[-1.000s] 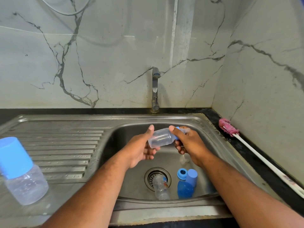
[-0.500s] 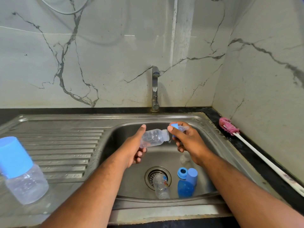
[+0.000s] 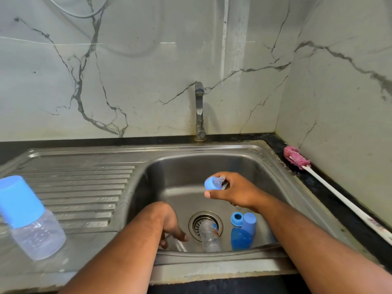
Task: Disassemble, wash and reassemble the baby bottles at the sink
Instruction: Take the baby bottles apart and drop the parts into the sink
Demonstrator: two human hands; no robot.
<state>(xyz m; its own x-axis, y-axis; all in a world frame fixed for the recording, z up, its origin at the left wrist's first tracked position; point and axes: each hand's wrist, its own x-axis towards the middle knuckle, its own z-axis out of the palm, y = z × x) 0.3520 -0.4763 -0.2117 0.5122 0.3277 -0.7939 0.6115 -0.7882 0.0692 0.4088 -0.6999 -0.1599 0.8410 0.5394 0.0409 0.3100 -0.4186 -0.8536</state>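
Two arms fill the bottom of the picture, the left arm [image 3: 118,255] and the right arm [image 3: 318,247], and both are bare, with skin showing all the way from the edge to the wrist. The left hand [image 3: 169,221] and the right hand [image 3: 235,194] are bare too. The right thumb has a short nail, and the arms look thick near the camera and thinner at the wrists.

Back wall [image 3: 148,81] beyond right-hand fingers [image 3: 228,177]: white marble-look slab, grey veining, glossy streak of reflected light. Side wall [image 3: 343,102] right of them, same stone. Black countertop [image 3: 84,142] strip runs along both.
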